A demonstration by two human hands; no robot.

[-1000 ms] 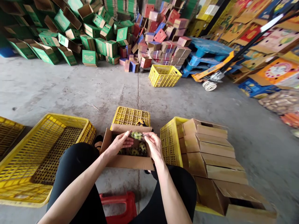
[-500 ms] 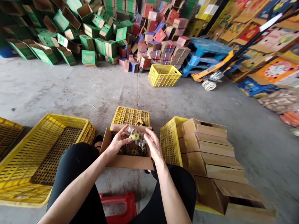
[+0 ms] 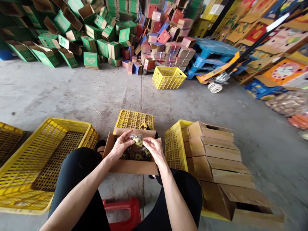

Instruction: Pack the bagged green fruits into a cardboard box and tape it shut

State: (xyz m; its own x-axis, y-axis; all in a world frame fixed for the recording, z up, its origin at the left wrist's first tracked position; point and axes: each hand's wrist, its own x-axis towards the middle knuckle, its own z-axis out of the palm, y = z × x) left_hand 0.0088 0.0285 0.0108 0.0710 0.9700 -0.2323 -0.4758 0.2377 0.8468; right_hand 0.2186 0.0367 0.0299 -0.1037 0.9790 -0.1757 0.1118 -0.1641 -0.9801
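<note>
Over an open cardboard box [image 3: 134, 167], a small clear plastic bag [image 3: 137, 138] with a yellow-green, fruit-like piece inside hangs between my hands. My left hand [image 3: 122, 146] pinches the film at its left side. On the other side, my right hand [image 3: 155, 150] has thumb and fingers closed on the bag's right edge. Inside the box lie several similar yellow-green pieces with dark markings [image 3: 138, 156], partly hidden by my hands and the bag; their exact kind is unclear. The box rests between my knees, in front of an upturned yellow crate [image 3: 134, 118].
A large yellow crate [image 3: 72, 121] stands left. To the right, another yellow crate [image 3: 175, 144] holds several open cardboard boxes [image 3: 223, 162]. Below me is a red plastic stool [image 3: 134, 213]. Farther off are a yellow basket [image 3: 168, 80], a pallet jack [image 3: 221, 69] and piled cartons [image 3: 91, 59].
My right hand has moved left, closer to my left hand, and its fingers have closed on the bag. The bag is gathered smaller between both hands.
</note>
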